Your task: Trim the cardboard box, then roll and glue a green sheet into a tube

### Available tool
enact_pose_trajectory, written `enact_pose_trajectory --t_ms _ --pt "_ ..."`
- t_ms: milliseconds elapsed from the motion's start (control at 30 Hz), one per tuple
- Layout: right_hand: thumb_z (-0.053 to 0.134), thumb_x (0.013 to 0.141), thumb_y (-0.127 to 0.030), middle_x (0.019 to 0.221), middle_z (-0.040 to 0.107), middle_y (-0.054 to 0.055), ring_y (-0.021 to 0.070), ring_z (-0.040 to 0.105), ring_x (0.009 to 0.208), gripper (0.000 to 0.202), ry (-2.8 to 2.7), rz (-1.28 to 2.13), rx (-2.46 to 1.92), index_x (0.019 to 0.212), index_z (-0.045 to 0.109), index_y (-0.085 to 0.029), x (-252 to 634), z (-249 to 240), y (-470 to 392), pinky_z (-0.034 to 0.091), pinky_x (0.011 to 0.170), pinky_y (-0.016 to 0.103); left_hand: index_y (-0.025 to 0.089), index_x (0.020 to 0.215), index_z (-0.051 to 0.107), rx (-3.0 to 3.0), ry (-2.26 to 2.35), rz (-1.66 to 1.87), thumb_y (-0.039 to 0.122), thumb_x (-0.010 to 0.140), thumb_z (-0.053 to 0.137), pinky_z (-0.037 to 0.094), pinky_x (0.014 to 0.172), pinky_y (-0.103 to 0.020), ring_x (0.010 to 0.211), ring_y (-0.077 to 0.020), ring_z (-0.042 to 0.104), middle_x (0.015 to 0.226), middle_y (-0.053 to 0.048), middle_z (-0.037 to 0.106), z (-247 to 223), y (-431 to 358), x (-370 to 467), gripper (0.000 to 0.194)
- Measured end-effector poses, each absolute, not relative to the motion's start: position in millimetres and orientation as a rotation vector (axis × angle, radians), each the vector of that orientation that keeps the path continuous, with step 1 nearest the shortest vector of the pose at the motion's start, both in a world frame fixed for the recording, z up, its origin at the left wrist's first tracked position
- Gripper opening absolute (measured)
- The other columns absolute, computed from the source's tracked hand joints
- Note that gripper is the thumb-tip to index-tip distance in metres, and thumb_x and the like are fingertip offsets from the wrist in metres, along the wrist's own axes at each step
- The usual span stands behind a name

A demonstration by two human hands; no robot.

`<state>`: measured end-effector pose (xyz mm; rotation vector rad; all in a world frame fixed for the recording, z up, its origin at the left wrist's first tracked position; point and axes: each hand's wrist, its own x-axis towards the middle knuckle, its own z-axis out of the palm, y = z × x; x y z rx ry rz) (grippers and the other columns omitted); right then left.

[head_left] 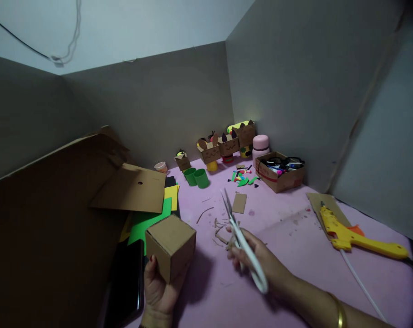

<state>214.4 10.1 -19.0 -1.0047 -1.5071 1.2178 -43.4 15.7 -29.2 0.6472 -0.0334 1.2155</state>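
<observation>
A small closed cardboard box point(171, 246) rests in my left hand point(161, 289), with the thumb on its near left side and the other fingers hidden beneath it. To the right, my right hand point(249, 255) grips white-handled scissors point(247, 253), whose blades point up and away, slightly parted. Thin cardboard scraps point(221, 232) lie on the pink table just beyond and left of my right hand. A small flat cardboard rectangle point(239, 203) lies past the scissor blades.
Large cardboard point(49, 228), coloured sheets and a dark phone point(126, 280) are at left. Green cups point(201, 178), cardboard figures and a pink bottle point(261, 149) stand at the back. A supply box point(279, 175) and yellow glue gun point(349, 234) are right.
</observation>
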Motion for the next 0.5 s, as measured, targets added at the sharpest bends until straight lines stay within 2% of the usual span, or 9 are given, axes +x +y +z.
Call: enact_pose_trajectory --t_ms 67,167,233,500 --pt "0.051 0.087 -0.031 0.075 0.061 0.002 0.0189 0.058 0.064 0.038 -1.535 1.24 -1.018 0.123 0.053 -0.019 215.2 -17.6 11.5 0.05 0.062 0.034 0.033 0.129 0.054 0.659 -0.064 1.199 0.038 0.092 0.038 0.025 0.112 -0.042 0.13 -0.0214 0.045 0.136 0.001 0.057 -31.1 15.7 -44.6 0.04" --pt "0.059 0.075 -0.011 0.096 0.062 0.007 0.0254 0.056 0.093 0.055 -1.736 0.771 -1.101 0.128 0.053 -0.022 217.4 -22.4 14.4 0.046 0.086 0.043 0.03 0.132 0.052 0.667 -0.058 1.182 0.039 0.093 0.036 0.024 0.112 -0.04 0.131 -0.0212 0.043 0.138 -0.001 0.054 -35.8 16.3 -47.9 0.043" --pt "0.055 0.07 -0.004 0.102 0.059 0.009 0.0275 0.052 0.102 0.064 -1.82 0.499 -1.151 0.131 0.051 -0.024 218.7 -28.0 16.1 0.042 0.092 0.046 0.031 0.134 0.049 0.66 -0.031 1.201 0.043 0.093 0.035 0.024 0.112 -0.04 0.131 -0.0213 0.043 0.139 -0.002 0.054 -38.7 17.2 -50.3 0.044" --pt "0.051 0.063 0.001 0.103 0.055 0.011 0.0284 0.048 0.099 0.073 -1.951 0.161 -1.186 0.133 0.048 -0.019 222.1 -30.1 16.7 0.043 0.088 0.046 0.035 0.126 0.056 0.608 0.11 1.311 0.05 0.091 0.039 0.035 0.107 -0.044 0.123 -0.0233 0.053 0.13 -0.001 0.063 -35.6 16.2 -48.8 0.042"
